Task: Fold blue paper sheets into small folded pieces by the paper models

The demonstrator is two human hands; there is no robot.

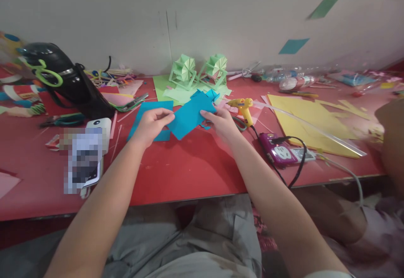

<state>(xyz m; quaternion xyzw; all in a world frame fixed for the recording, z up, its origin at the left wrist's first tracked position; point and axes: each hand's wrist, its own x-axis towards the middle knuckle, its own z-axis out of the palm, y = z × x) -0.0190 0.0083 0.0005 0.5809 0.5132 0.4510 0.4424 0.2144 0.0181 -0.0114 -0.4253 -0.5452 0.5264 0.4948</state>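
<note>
A rectangular sheet of blue paper (189,118) is held up between my two hands, tilted above the red table (189,173). My left hand (151,126) pinches its left edge with thumb and fingertips. At its right edge, my right hand (221,120) grips it with the thumb on top. More blue paper (139,120) lies flat under and beside my left hand. Small folded blue pieces (212,95) show just behind the held sheet. Farther back, two pale green folded-paper wheels on stands (184,70) rest on green paper (160,88).
Right of my hand are a yellow glue gun (243,107), a purple power strip (279,149) with cables, and yellow sheets (309,122). To the left are a phone (86,160), a black bottle (66,76) and pliers (67,120). Another person's arm (391,139) is at far right.
</note>
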